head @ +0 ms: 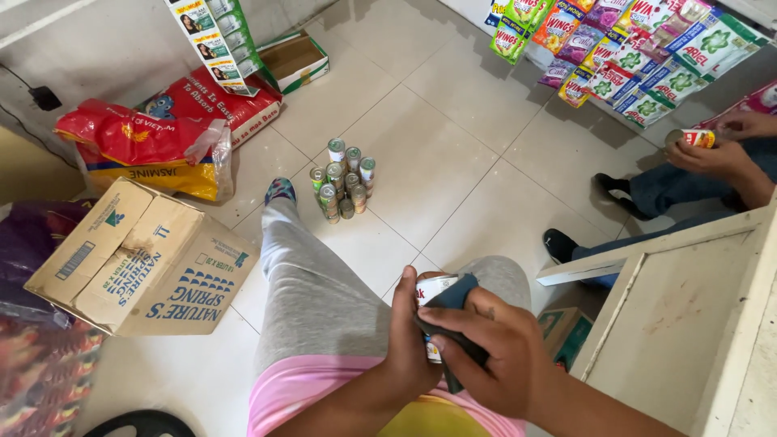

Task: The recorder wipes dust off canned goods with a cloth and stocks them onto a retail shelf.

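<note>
Nearest the camera, the left hand (411, 344) wraps its fingers closed around a small can (433, 293) with a white label, held upright over the lap. The right hand (495, 356) presses a dark cloth (455, 301) against the can's side and top, its fingers clamped on the cloth and laid across the can. Both hands sit above the person's grey trouser leg (312, 283), which stretches forward to a patterned sock (280, 191).

Just beyond the sock, a cluster of similar cans (343, 188) stands upright on the pale tiled floor (453, 162), the cans packed touching one another. To the left lies a tilted cardboard box (146, 259) with blue print; behind it rests a red and yellow sack (142, 150). To the right, a pale wooden counter (688, 316) fills the corner, with a small green carton (564, 333) at its foot.

Farther right, another person's hands (720, 146) hold a can (692, 138) of the same kind. Farthest away, hanging strips of colourful sachets (623, 48) cover the upper right, and an open carton (293, 61) sits by the wall.
</note>
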